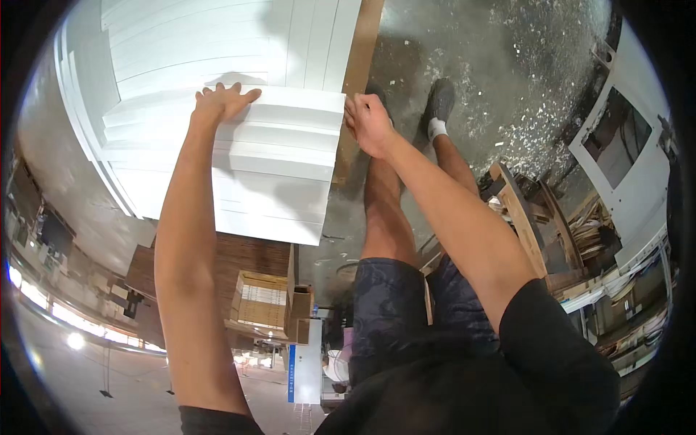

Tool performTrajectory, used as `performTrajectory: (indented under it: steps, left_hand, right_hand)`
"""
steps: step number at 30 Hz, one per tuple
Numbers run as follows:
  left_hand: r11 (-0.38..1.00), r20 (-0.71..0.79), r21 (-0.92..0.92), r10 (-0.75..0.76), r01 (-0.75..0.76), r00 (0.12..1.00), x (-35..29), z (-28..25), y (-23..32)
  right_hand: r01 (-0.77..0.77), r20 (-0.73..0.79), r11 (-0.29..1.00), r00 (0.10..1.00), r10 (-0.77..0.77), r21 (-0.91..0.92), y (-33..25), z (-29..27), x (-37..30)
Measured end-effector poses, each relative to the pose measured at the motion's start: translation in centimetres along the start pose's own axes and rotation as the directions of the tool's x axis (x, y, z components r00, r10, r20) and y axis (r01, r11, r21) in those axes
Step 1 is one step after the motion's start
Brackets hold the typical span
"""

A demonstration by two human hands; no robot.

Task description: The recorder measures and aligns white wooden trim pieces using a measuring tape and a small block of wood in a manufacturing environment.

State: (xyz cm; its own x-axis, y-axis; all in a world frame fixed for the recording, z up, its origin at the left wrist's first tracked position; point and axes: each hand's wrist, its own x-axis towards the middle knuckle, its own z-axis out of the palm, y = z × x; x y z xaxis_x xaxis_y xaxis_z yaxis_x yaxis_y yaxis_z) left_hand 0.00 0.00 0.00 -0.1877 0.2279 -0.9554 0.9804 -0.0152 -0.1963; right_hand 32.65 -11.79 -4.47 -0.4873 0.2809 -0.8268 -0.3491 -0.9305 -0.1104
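Note:
Long white boards (283, 170) lie in a stepped stack, with more white panels (196, 43) side by side beyond them. My left hand (225, 103) lies on the top board, palm down and fingers spread. At the boards' right end, my right hand (370, 127) is closed, its fingers curled against or just beside the end edge. Whether anything is inside those fingers is hidden. A brown strip of the surface (362, 51) under the boards shows along their right side.
My legs and dark shoes (439, 100) are right of the stack, on a grey floor (486, 65) littered with white chips. A white panel with a square opening (616, 138) and wooden frames (525, 217) stand at the right. Boxed packs (261, 301) sit on brown boards at lower left.

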Motion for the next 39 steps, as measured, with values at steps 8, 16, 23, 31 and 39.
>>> performTrajectory:
  steps: [8,16,23,31,39]
  left_hand:
    - [0.999,0.029,0.037,-0.002,0.001,1.000,-0.5,1.9,4.3]
    - [0.997,-0.002,0.034,0.066,-0.066,0.998,-3.0,1.6,9.1]
    - [0.765,-0.699,-0.199,0.327,-0.613,0.636,-11.6,6.3,16.8]
    - [0.713,-0.471,-0.335,0.439,-0.616,0.765,-27.6,7.5,30.2]
    - [0.497,-0.576,-0.151,0.658,-0.854,0.485,-39.0,9.8,38.3]
  right_hand:
    - [-0.004,-0.072,0.978,0.997,-0.011,-0.210,-0.1,2.9,0.4]
    - [0.098,0.104,0.984,0.991,-0.084,-0.148,-0.1,1.6,-0.3]
    - [-0.103,-0.204,0.978,0.977,0.065,-0.180,1.8,-6.7,-7.8]
    - [0.151,-0.231,0.820,0.917,-0.324,-0.552,-5.7,-19.3,-22.1]
    - [0.388,-0.244,0.682,0.730,-0.638,-0.620,-11.4,-29.7,-45.1]
